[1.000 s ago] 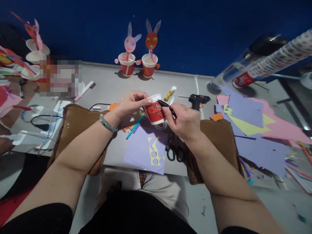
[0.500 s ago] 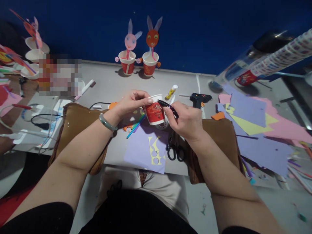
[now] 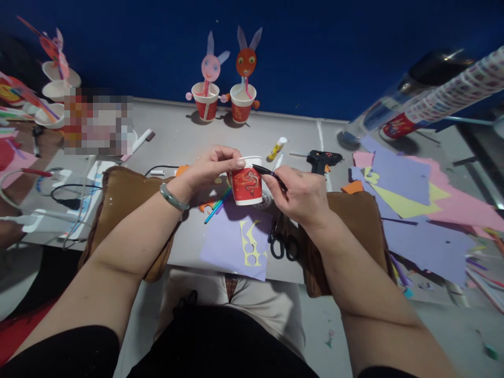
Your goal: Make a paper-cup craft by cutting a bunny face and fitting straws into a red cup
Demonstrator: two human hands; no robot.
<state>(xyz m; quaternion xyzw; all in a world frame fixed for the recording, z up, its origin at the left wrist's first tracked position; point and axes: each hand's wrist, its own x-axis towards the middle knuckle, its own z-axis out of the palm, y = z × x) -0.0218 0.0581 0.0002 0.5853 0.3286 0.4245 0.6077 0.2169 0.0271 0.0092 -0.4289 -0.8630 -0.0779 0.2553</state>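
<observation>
Red paper cup [image 3: 247, 188] is up off the table [image 3: 173, 115], my L hand [image 3: 219, 161] pinching its rim. My R hand [image 3: 298, 192] grips a slim black tool [image 3: 268, 170], pen or blade, can't tell, tip by the cup's side under the rim. Step now, I'd say: working that spot; next move prob. calls for firm pinch, steady tip. Beyond: glue stick [image 3: 277, 149], glue gun [image 3: 323, 159] to R, pink rabbit cup [image 3: 206, 107], orange rabbit cup [image 3: 240, 111].

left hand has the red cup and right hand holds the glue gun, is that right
The glue gun is wrong: the head view shows it on the table, and the right hand holding a slim black tool. The left hand does have the red cup.
</observation>
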